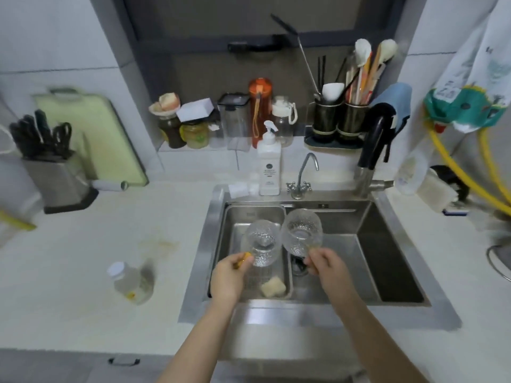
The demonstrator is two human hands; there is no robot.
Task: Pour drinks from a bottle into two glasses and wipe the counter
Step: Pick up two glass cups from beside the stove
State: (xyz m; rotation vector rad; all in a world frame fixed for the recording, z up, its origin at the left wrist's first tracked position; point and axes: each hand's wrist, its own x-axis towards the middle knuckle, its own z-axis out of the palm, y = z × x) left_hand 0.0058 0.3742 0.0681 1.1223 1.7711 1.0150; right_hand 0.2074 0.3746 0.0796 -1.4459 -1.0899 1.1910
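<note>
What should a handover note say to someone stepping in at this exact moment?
Left hand grips the left glass, tilted over the sink tray.
Right hand grips the right glass, tipped over the sink.
Both glasses look empty.
The bottle stands capped on the counter, left of the sink.
A brownish stain marks the counter behind the bottle.
A sponge lies in the tray.
Left: the stain; whether drinks were poured cannot be told.

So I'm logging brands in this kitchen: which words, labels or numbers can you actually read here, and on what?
None can be read.
White pump bottle behind the sink: round logo and lines of print, too blurred.
Plastic bottle on the counter: label too blurred.
Hanging cloth at right: printed marks, too blurred.
</note>
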